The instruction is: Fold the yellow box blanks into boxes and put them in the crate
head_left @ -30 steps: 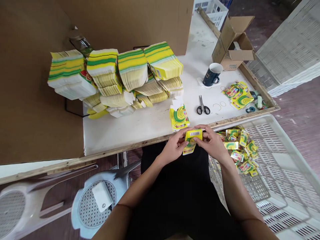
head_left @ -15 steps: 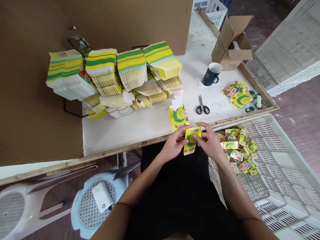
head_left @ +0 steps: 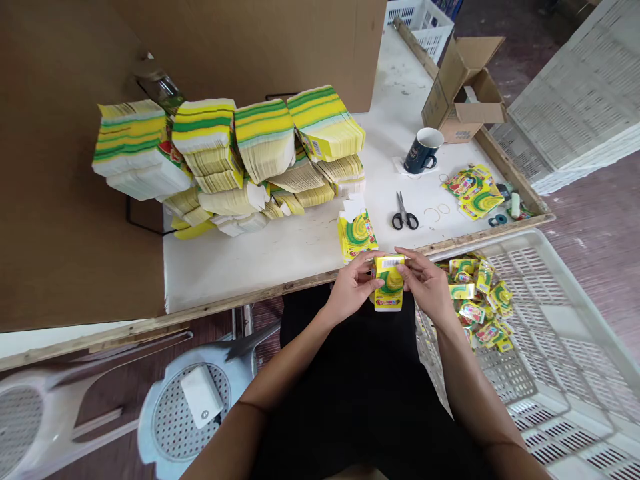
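Between my two hands, just off the table's front edge, is a small yellow-and-green printed carton (head_left: pixel 389 293) with a barcode near its top end. My left hand (head_left: pixel 350 287) grips its left side, thumb on the front face. At the right side, my right hand (head_left: pixel 427 283) holds it near the upper corner with thumb and fingers. A small pile of flat printed cartons (head_left: pixel 357 232) lies on the table just beyond my hands. Black-handled scissors (head_left: pixel 404 215) rest to the right of that pile.
Tall bundles of flat cartons (head_left: pixel 265 137) stand at the back left. A dark mug (head_left: pixel 421 155), an opened cardboard box (head_left: pixel 457 123) and more printed cartons (head_left: pixel 477 190) are on the right. Below, a white plastic crate (head_left: pixel 560 320) holds many folded cartons. A stool (head_left: pixel 150 427) stands lower left.
The carton has turned more upright and looks squarer to me, its lower end now straight. My right thumb has moved off its middle to the right edge.
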Motion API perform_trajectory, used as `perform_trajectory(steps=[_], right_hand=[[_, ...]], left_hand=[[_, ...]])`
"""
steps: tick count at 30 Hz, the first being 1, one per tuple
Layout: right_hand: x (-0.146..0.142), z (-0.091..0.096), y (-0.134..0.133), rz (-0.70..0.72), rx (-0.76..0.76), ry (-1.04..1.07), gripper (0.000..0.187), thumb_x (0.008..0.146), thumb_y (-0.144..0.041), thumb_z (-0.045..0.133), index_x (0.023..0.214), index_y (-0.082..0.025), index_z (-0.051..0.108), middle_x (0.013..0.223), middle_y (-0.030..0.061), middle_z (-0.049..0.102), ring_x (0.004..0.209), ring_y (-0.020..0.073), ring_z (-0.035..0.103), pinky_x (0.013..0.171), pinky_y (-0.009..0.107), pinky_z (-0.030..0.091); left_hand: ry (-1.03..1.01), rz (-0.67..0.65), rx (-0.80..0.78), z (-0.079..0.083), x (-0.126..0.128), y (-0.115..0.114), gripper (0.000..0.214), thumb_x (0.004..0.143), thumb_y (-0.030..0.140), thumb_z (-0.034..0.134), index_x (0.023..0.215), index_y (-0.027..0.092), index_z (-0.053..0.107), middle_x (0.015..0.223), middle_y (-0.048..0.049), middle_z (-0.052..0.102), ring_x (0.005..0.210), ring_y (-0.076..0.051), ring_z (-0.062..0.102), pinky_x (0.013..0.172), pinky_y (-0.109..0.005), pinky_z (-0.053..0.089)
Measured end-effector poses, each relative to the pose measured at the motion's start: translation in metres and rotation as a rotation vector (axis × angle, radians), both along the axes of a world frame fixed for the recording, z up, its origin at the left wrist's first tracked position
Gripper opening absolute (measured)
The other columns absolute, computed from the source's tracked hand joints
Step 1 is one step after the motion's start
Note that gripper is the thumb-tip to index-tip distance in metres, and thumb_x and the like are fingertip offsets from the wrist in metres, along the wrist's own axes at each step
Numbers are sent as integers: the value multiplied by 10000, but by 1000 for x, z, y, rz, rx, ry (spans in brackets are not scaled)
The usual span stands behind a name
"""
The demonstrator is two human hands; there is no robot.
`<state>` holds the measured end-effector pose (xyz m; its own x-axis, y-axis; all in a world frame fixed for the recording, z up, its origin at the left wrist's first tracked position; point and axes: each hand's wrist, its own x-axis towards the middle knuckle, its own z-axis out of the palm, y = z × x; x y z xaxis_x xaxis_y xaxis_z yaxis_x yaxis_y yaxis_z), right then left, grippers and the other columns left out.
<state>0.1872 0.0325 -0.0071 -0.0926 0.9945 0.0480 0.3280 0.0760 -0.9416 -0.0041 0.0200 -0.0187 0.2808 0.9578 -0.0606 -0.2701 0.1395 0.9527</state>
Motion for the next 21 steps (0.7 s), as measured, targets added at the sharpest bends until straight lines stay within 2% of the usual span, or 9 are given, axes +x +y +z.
perform_trajectory(steps=[2, 4, 6, 8, 10, 11, 13, 16, 21], right_hand=[[1, -3, -2, -12, 3, 123, 380, 921, -467, 698, 1223, -238, 692, 857, 21, 701, 635, 142, 582, 584, 279, 487], [6, 0, -5, -94, 77, 124, 326, 911, -441, 722, 1166, -239, 700, 867, 23, 677, 686, 153, 585, 636, 296, 499], [18, 8, -7, -285, 219, -19, 262, 906, -408, 737, 1097, -229, 724, 875, 34, 651, 706, 165, 549, 669, 322, 488], [33, 18, -7, -526, 386, -237, 233, 886, -388, 763, 1036, -210, 747, 898, 60, 627, 793, 204, 548, 739, 366, 490], [43, 24, -7, -631, 478, -377, 248, 862, -390, 788, 1016, -200, 748, 958, 88, 633, 928, 253, 566, 839, 414, 490], [44, 24, -7, -617, 480, -394, 246, 859, -399, 789, 998, -202, 742, 980, 95, 647, 964, 264, 571, 866, 425, 486], [37, 17, -6, -505, 385, -319, 232, 885, -429, 755, 961, -212, 727, 953, 84, 684, 918, 246, 587, 842, 404, 489], [8, -3, -2, -330, 85, -34, 321, 915, -517, 697, 980, -204, 730, 833, 58, 706, 718, 184, 576, 684, 332, 488], [-36, -26, 10, -209, -178, 263, 514, 839, -672, 699, 978, -177, 713, 741, 28, 712, 528, 107, 460, 515, 268, 411]], left_hand=[[14, 12, 62, -1, 9, 0, 550, 842, 395, 807, 1330, 215, 625, 1367, -134, 688, 1132, -278, 731, 889, -341, 611], [72, 15, 159, -3, 16, 2, 522, 908, 372, 733, 1394, 237, 597, 1422, -133, 659, 1225, -293, 698, 985, -395, 597], [222, 63, 289, -7, 16, 8, 519, 956, 322, 662, 1459, 261, 556, 1478, -125, 628, 1366, -304, 613, 1166, -492, 492], [451, 165, 415, -15, 8, 17, 542, 945, 263, 662, 1476, 258, 551, 1550, -122, 571, 1516, -319, 456, 1306, -576, 274], [660, 254, 442, -25, -3, 26, 581, 914, 209, 680, 1480, 226, 552, 1620, -135, 491, 1587, -343, 330, 1322, -644, 140], [725, 258, 433, -30, -9, 30, 574, 905, 182, 675, 1468, 205, 567, 1620, -147, 489, 1585, -347, 335, 1318, -654, 151], [787, 234, 429, -38, -17, 34, 489, 917, 160, 640, 1406, 173, 633, 1584, -166, 530, 1550, -336, 407, 1317, -623, 221], [778, 198, 445, -44, -25, 32, 382, 949, 169, 595, 1311, 185, 715, 1500, -152, 618, 1485, -316, 508, 1295, -599, 314], [667, 199, 536, -38, -27, 17, 340, 993, 231, 565, 1286, 261, 734, 1437, -84, 678, 1431, -274, 574, 1267, -577, 386]])
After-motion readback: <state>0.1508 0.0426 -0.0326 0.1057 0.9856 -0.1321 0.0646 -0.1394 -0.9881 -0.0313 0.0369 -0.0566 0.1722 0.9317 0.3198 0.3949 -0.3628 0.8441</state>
